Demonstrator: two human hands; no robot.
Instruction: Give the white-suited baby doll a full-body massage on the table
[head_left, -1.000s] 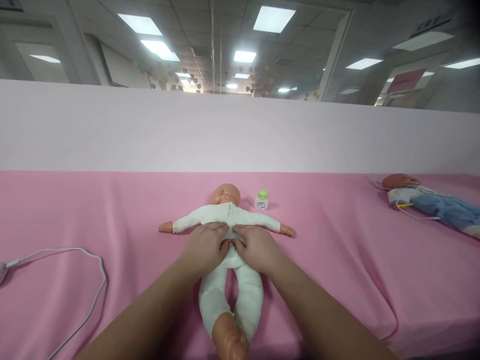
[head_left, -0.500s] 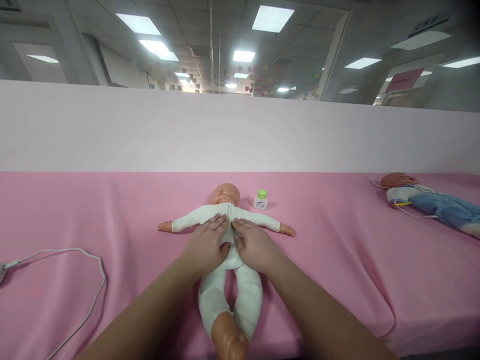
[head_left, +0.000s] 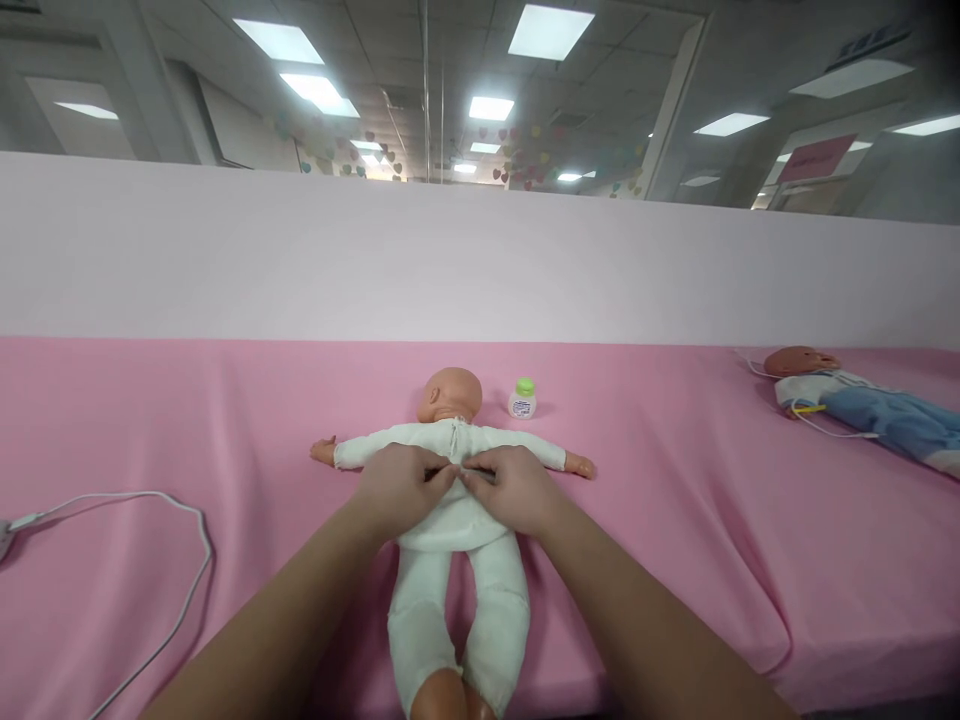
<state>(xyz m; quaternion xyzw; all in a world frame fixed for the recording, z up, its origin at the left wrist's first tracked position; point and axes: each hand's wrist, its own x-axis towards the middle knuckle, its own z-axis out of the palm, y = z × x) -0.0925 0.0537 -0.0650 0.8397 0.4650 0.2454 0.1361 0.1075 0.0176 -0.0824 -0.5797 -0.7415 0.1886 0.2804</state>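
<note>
A baby doll [head_left: 452, 520] in white cloth lies face down on the pink sheet, with its arms spread and its legs toward me. My left hand [head_left: 401, 488] and my right hand [head_left: 510, 487] meet over the middle of its back. Each pinches the white cloth between thumb and curled fingers, on either side of the centre line. The fingertips nearly touch. Just right of the doll's bare head stands a small clear bottle [head_left: 523, 400] with a green cap.
Another doll [head_left: 877, 405] in blue and white clothes lies at the far right with a thin white tube and a yellow piece. A white cable [head_left: 202, 540] curves over the pink sheet [head_left: 285, 400] at the left. Behind rises a white wall panel [head_left: 375, 260] below glass.
My hands lay flat with fingers stretched on the doll's back; now their fingers are curled and pinch the cloth. The doll's legs have shifted slightly toward me.
</note>
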